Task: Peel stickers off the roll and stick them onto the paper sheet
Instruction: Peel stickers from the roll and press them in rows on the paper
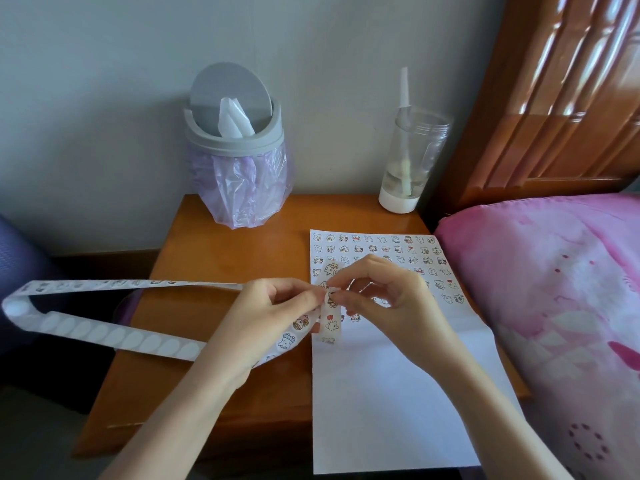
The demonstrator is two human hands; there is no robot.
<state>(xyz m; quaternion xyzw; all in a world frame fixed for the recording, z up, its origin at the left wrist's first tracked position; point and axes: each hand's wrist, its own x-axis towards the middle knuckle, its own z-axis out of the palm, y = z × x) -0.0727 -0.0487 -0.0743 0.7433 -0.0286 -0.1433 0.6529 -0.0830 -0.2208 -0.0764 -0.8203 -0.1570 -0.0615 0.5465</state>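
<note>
Hands (pixel 266 308) with strip (pixel 104 336) over sheet (pixel 398 410) edge

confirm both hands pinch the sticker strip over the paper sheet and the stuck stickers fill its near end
In the head view the stuck stickers fill the far end of the paper sheet; left hand and right hand do pinch the sticker strip.
</note>
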